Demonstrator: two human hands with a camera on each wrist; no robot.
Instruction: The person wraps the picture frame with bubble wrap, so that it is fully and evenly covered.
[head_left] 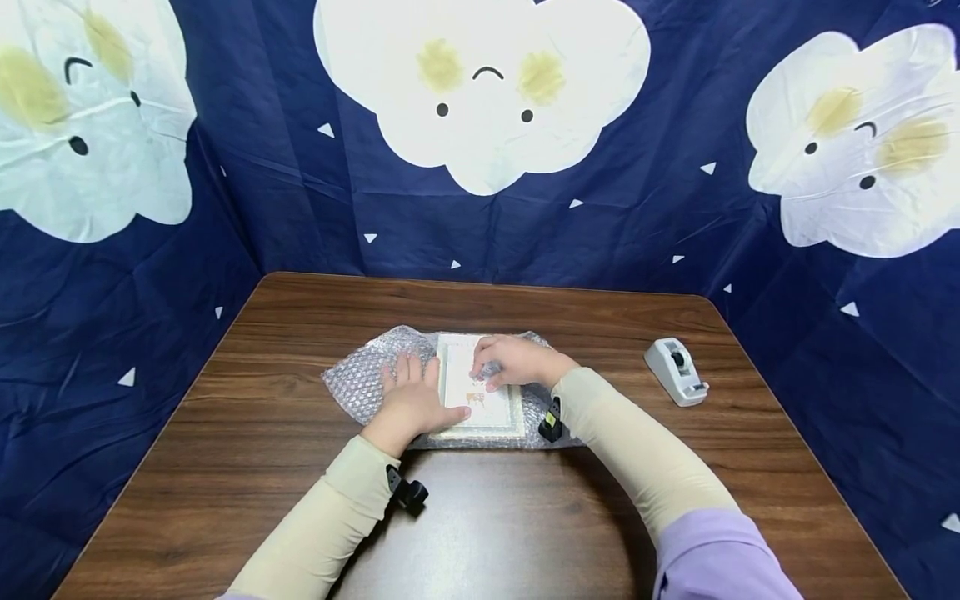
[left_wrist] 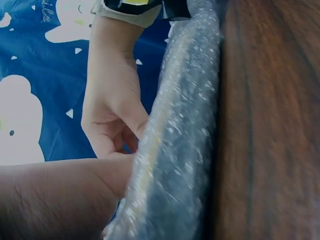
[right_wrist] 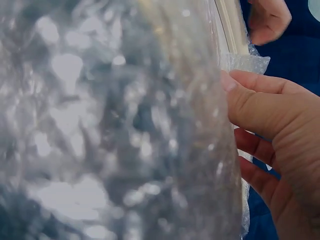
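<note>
A picture frame with a pale border and a small orange drawing lies on a sheet of bubble wrap, which spreads out past its left and right sides. My left hand lies with fingers spread across the frame's left edge and the wrap beside it, thumb over the picture. Over the upper right of the frame, my right hand pinches a bit of bubble wrap between thumb and fingers. That pinched edge sticks up past the thumb in the right wrist view. Wrap covers the near side of the frame in the left wrist view.
A white tape dispenser stands at the right of the brown wooden table. Dark blue cloth with white clouds hangs behind the table and along both sides. A small black camera sits on each wrist.
</note>
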